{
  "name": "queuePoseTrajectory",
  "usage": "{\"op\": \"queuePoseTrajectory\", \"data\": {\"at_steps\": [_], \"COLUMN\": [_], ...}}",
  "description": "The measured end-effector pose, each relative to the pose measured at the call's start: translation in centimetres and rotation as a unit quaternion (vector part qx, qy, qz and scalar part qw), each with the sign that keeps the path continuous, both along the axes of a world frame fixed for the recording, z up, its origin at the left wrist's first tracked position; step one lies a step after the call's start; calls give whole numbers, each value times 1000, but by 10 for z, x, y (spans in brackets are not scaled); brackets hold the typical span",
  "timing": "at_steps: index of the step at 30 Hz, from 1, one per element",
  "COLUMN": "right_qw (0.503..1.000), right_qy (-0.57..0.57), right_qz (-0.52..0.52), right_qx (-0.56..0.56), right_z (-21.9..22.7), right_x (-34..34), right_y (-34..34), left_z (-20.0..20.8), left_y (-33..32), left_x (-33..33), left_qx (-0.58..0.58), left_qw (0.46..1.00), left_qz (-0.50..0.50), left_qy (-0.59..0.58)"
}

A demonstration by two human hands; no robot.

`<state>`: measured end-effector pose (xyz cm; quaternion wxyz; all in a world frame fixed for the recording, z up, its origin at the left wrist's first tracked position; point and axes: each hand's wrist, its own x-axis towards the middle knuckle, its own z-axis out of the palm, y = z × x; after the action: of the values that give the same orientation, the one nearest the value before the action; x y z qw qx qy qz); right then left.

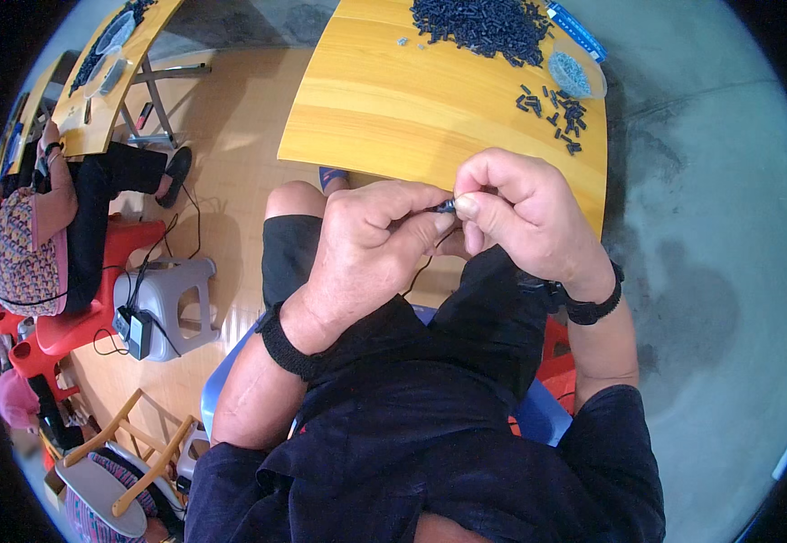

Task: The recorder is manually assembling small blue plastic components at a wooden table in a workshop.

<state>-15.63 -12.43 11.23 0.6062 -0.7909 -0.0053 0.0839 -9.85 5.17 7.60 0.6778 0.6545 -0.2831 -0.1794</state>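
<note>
My left hand [371, 244] and my right hand [525, 213] meet over my lap, just in front of the near edge of a yellow wooden table [393, 109]. Between the fingertips of both hands sits a small black cylindrical part [447, 206]; both hands pinch it. A thin dark wire [419, 269] hangs down below the hands. Both wrists wear black bands. A big heap of the same small black parts [484, 25] lies at the table's far side, and a smaller scatter of black parts [556, 110] lies to the right.
A clear dish of tiny pale pieces [574, 74] stands near the table's right edge. On the left, another person [50, 217] sits on a red stool at a second yellow table [104, 81]. A grey plastic stool [163, 303] stands beside my blue chair [222, 380].
</note>
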Motion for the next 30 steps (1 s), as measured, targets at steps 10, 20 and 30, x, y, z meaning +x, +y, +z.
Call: {"op": "queuePoseTrajectory", "data": {"at_steps": [10, 20, 30], "right_qw": [997, 991, 960], "right_qy": [-31, -107, -254], "right_qz": [14, -71, -101], "right_qx": [-68, 29, -67], "right_z": [5, -22, -35], "right_x": [8, 2, 1], "right_y": [4, 9, 10], "left_z": [-4, -11, -17], "left_y": [-1, -3, -6], "left_x": [4, 3, 3], "left_qx": [14, -38, -66], "left_qw": [999, 994, 988], "left_qz": [-13, 7, 13], "left_qy": [44, 107, 141]}}
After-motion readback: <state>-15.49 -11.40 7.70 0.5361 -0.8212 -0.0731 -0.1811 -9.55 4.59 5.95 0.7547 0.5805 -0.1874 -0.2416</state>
